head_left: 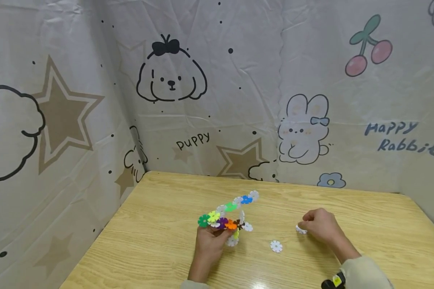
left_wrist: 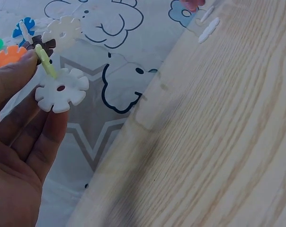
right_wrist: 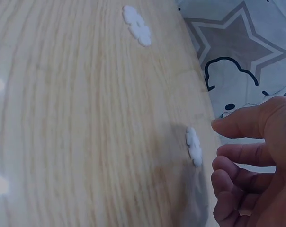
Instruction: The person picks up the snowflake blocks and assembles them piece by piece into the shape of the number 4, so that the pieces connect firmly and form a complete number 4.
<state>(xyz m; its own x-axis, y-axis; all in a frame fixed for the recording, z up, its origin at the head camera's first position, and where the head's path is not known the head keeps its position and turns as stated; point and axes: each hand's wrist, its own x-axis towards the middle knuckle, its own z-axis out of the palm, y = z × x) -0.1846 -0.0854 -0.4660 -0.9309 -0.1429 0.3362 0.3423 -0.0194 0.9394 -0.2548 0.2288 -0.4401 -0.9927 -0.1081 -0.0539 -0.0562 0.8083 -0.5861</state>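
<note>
My left hand (head_left: 210, 245) grips a joined chain of notched plastic snowflake discs (head_left: 230, 207), held up over the table. Its pieces are green, yellow, white, purple, orange, brown and blue. In the left wrist view, the thumb presses by the orange disc (left_wrist: 11, 56), and a white disc (left_wrist: 62, 90) hangs from a yellow one (left_wrist: 46, 61) beside the fingers. My right hand (head_left: 322, 225) hovers at a loose white disc (head_left: 301, 229). From the right wrist, that disc (right_wrist: 194, 146) shows just off the fingertips, with thumb and forefinger apart and nothing between them.
Another loose white disc (head_left: 276, 246) lies flat on the wooden table (head_left: 159, 224), between the two hands. Cloth printed with cartoons (head_left: 238, 80) hangs behind the table and along its left side. A black object with a yellow label (head_left: 334, 281) is by the right sleeve.
</note>
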